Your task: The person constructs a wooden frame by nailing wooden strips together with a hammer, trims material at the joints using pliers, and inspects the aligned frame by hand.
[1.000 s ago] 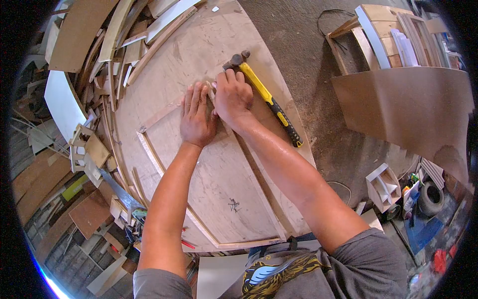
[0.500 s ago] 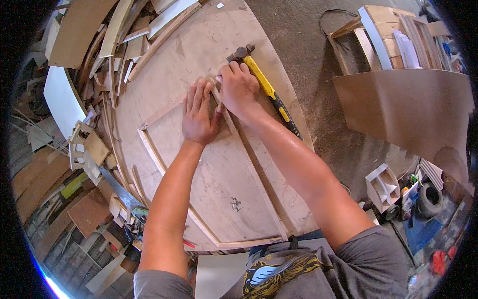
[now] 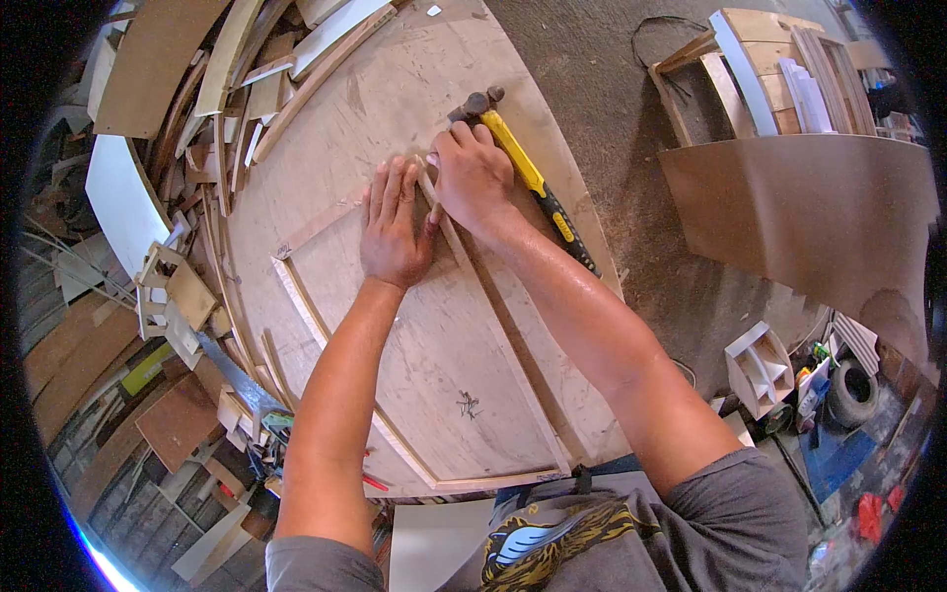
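Observation:
A rectangular frame of thin wooden strips (image 3: 503, 345) lies on a plywood board (image 3: 395, 340). My left hand (image 3: 398, 229) rests flat near its far corner, fingers stretched out and close together, the thumb by the long strip. Curled around the outer side of that same corner, my right hand (image 3: 475, 180) grips the frame; its fingertips are partly hidden. A hammer (image 3: 533, 178) with a yellow and black handle lies just right of my right hand, its head beyond the knuckles. A small pile of nails (image 3: 468, 404) sits on the board inside the frame.
Scrap wood pieces (image 3: 266, 99) crowd the left edge of the worktop. A handsaw (image 3: 242, 380) lies among them. To the right, on the floor side, are a curved brown panel (image 3: 799, 207), a wooden box structure (image 3: 764, 74) and a small white wooden piece (image 3: 760, 370).

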`<state>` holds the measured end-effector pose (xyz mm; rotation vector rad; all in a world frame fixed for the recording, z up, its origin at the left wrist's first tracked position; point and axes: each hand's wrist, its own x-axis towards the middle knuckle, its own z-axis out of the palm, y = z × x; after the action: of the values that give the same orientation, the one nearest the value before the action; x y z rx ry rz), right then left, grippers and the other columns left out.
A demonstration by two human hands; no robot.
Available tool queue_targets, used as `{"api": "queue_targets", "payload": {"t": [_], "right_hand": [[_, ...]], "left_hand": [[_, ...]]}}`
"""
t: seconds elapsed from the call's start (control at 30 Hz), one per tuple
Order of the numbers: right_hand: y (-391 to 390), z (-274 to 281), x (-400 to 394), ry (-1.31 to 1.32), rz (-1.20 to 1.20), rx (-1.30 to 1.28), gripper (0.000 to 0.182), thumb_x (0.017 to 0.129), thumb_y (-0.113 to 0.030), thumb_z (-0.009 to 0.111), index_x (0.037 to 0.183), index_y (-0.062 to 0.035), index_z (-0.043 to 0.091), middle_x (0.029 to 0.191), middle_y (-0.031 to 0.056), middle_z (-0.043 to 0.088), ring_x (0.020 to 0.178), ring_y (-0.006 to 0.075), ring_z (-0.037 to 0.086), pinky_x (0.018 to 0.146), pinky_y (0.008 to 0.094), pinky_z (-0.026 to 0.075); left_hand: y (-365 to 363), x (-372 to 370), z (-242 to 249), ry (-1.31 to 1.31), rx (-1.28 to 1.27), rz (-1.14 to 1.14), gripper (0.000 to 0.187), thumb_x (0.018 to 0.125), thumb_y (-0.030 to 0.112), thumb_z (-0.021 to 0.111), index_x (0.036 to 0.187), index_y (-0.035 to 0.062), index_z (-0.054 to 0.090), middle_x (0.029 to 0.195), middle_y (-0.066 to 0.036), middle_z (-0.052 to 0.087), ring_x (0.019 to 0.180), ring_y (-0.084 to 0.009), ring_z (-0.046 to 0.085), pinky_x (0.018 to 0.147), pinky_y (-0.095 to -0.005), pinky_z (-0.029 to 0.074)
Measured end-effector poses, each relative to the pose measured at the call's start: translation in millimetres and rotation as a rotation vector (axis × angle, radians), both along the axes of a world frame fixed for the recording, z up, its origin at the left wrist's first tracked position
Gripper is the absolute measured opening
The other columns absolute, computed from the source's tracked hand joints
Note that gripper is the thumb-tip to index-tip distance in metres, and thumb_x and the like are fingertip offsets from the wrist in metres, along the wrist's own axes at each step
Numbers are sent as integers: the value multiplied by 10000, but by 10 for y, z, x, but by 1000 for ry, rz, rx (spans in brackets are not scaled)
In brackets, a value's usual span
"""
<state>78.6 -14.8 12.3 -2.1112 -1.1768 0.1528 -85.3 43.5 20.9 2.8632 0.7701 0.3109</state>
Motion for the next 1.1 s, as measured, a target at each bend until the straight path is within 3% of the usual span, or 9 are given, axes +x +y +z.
{"api": "queue_targets", "payload": {"t": [0.4,0.5,0.63,1.1], "right_hand": [[-4,52,-2,4,2,-20,96,859,-146,736,919,-91,686,1004,83,651,976,314,624,784,433,545],[17,0,-4,-55,-2,22,171,755,-176,764,883,-86,697,993,89,654,989,301,638,725,417,574],[25,-4,-6,-53,10,14,174,760,-181,761,892,-85,701,996,88,655,1003,304,637,745,421,573],[22,73,5,-20,66,-11,257,753,-202,796,952,-63,712,1035,100,672,1052,313,639,812,421,568]], "left_hand": [[-4,-3,-11,-23,13,-6,642,1043,361,584,1597,71,440,1678,-146,389,1554,-400,342,1257,-533,285],[-10,-2,15,-16,-1,-2,647,1037,356,590,1602,81,435,1678,-144,390,1549,-400,352,1257,-540,281],[0,-16,-12,20,12,11,668,1041,412,578,1607,87,433,1700,-121,362,1578,-349,313,1265,-518,254],[-5,3,12,-7,-44,1,662,1031,369,584,1606,82,427,1687,-154,369,1567,-399,315,1254,-557,260]]}}
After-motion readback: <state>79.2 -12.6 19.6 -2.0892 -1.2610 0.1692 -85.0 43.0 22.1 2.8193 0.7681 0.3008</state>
